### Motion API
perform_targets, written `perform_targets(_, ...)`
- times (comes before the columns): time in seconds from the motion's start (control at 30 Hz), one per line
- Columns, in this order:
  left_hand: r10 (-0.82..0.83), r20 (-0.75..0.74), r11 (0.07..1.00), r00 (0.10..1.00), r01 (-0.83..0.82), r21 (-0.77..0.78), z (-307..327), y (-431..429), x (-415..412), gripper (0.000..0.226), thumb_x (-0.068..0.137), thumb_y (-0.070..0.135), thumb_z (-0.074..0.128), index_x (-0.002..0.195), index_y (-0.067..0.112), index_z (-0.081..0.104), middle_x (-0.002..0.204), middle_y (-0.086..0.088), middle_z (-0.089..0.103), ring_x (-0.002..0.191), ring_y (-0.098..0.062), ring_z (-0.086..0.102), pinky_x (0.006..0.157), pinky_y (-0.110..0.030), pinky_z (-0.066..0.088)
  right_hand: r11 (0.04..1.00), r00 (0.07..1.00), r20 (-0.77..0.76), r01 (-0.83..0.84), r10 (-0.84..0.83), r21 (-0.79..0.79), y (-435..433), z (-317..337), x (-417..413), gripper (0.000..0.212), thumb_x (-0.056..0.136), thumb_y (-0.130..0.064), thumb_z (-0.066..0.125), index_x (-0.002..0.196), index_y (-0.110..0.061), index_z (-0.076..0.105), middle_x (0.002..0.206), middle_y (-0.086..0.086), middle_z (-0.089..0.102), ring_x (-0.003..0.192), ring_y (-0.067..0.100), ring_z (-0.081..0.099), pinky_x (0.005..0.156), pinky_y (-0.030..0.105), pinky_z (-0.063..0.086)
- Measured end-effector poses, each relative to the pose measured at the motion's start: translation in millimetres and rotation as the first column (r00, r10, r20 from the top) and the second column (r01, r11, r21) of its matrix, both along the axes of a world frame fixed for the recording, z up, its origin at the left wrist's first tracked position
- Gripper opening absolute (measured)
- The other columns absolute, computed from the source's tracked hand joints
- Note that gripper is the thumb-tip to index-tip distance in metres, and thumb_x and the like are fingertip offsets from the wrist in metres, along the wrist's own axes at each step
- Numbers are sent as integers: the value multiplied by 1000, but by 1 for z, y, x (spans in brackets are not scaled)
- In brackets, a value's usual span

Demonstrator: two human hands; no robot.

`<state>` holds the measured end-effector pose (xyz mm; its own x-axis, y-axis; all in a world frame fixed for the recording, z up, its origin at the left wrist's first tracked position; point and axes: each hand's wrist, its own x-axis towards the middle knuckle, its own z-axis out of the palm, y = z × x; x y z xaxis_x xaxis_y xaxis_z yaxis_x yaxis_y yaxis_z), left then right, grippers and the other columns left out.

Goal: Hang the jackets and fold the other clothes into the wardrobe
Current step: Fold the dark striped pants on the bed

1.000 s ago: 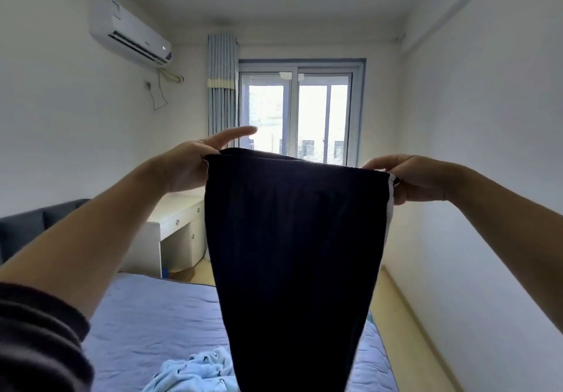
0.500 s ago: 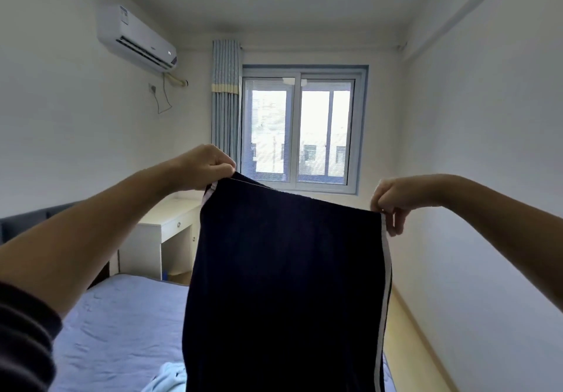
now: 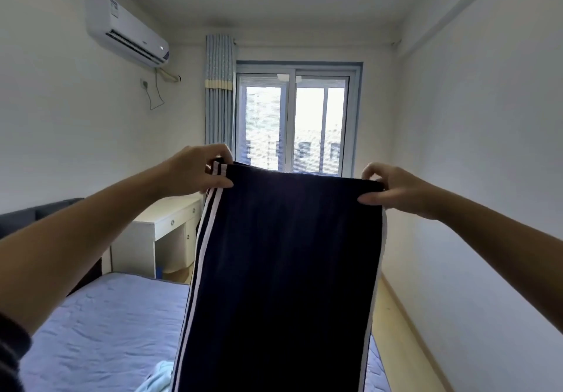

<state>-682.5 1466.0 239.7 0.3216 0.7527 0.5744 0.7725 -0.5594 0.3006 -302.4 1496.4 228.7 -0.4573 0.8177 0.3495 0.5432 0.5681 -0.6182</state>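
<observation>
Dark navy track trousers (image 3: pixel 286 270) with white side stripes hang in front of me, held up by the waistband at chest height above the bed. My left hand (image 3: pixel 195 172) pinches the waistband's left corner. My right hand (image 3: pixel 393 190) grips its right corner. The cloth is stretched flat between both hands and drops out of view at the bottom. A light blue garment (image 3: pixel 158 381) lies crumpled on the bed, mostly hidden behind the trousers.
A bed (image 3: pixel 100 330) with a blue sheet fills the lower left. A white desk (image 3: pixel 164 233) stands beyond it by the curtain and window (image 3: pixel 292 123). A strip of wooden floor (image 3: pixel 402 337) runs along the right wall. No wardrobe is visible.
The trousers have been turned and spread, so white stripes now show on both edges. My hands have regripped the waistband and sit lower in view. The camera has tilted up.
</observation>
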Motion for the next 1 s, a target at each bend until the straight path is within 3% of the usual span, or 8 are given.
perform_targets(0.07,101,-56,994,993,-98,57,-1,1,0,31,78,21,76,100,20,55,71,4,59,56,-9,56,55,-19,43,997,999,-5,45,-45,-62,2,1,-3,21,86,-11,68,105,-13,59,92,7,67,86,21,65,68,30,56)
perform_targets(0.17,220,-61,966,974,-208,154,-4,6,4,26,83,28,71,67,16,55,58,4,49,56,-12,46,55,-27,33,995,986,-150,63,-74,-75,6,-1,-14,12,86,-10,68,97,-8,64,88,6,66,88,23,65,74,32,56)
perform_targets(0.3,149,63,989,987,-150,10,-11,11,3,20,88,22,66,71,16,58,61,3,49,58,-11,45,60,-27,37,991,928,-367,19,-67,-132,13,-9,-18,17,89,-5,62,106,-5,64,98,12,69,97,29,66,89,40,55)
perform_targets(0.43,64,-230,997,971,-75,-36,-15,5,-9,14,86,11,67,90,24,64,77,13,61,72,-1,57,66,-13,40,984,962,-253,-133,100,-118,3,-7,-7,17,88,6,57,91,-8,67,84,4,69,88,22,65,82,29,54)
perform_targets(0.53,1,-272,997,962,21,79,-12,0,-8,22,85,3,67,91,24,64,79,19,61,79,10,58,70,-4,41,923,929,-209,-343,305,-177,-12,3,-8,26,81,4,62,80,-20,72,82,4,67,82,15,63,76,22,52)
perform_targets(0.6,-43,-300,974,953,107,199,-9,0,5,18,85,3,67,89,21,66,80,17,61,80,6,59,75,-9,45,899,910,-156,-407,384,-165,-18,10,-18,20,78,-3,66,83,-22,73,92,9,67,90,19,63,82,25,51)
perform_targets(0.73,-103,-401,873,910,276,403,-6,-5,44,6,84,23,62,83,21,68,92,6,65,92,-9,56,85,-21,46,918,918,16,-396,397,-24,-23,17,-48,27,87,14,54,93,-9,66,94,9,67,92,19,63,83,26,51)
perform_targets(1.0,-188,-209,776,960,276,568,-8,-14,84,24,80,41,63,78,17,65,88,10,59,88,-8,50,81,-26,45,934,917,-188,-332,353,134,-19,2,-73,17,80,-2,70,94,-9,65,86,0,70,86,16,68,79,29,53)
